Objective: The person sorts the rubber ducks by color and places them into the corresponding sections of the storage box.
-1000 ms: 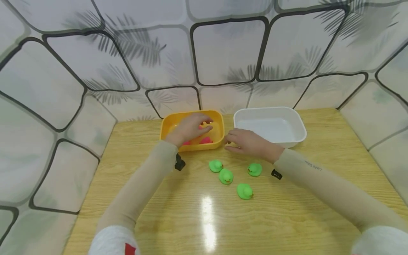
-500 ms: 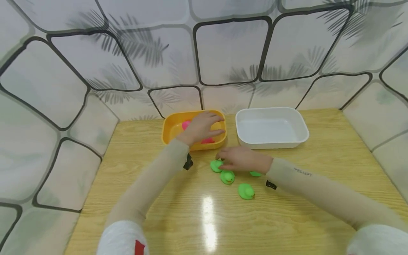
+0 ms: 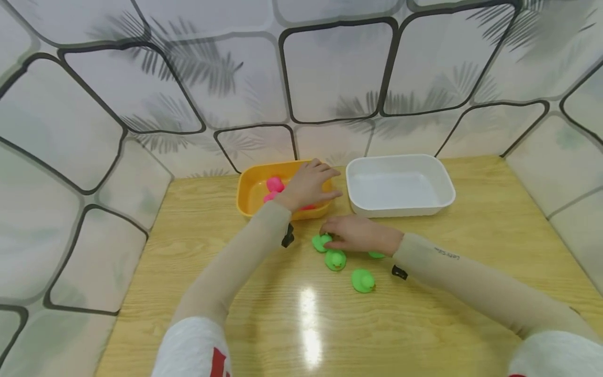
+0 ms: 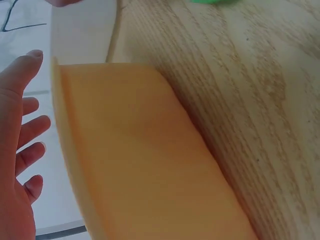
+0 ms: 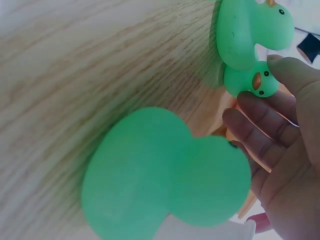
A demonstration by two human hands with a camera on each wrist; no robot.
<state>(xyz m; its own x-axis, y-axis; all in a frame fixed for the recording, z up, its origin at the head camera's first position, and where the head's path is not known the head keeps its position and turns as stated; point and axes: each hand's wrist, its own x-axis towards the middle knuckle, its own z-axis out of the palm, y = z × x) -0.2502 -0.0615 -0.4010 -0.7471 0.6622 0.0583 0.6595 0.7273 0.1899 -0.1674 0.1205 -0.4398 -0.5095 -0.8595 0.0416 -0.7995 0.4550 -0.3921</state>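
My right hand (image 3: 360, 234) reaches down to a green rubber duck (image 3: 321, 243) on the table, thumb and fingertips at its head. In the right wrist view, the thumb and a finger pinch that duck's small head (image 5: 261, 82) from two sides. Another green duck (image 3: 335, 260) sits right beside it. My left hand (image 3: 308, 186) hovers over the right end of the yellow tray (image 3: 251, 196), fingers spread and holding nothing. Pink toys (image 3: 275, 184) lie inside that tray, partly hidden by this hand. The left wrist view has the tray's outer wall (image 4: 135, 140) filling its middle.
A white tray (image 3: 400, 183) stands right of the yellow one, near the back wall (image 3: 339, 73). Closer to me sits a green duck (image 3: 363, 281). One more green duck (image 3: 376, 255) is mostly covered by the right wrist. Patterned walls bound the wooden table (image 3: 226, 314).
My right hand has come from beside the white tray down to the green duck and its fingers have closed in. The left hand has drifted right over the yellow tray, uncovering pink toys.
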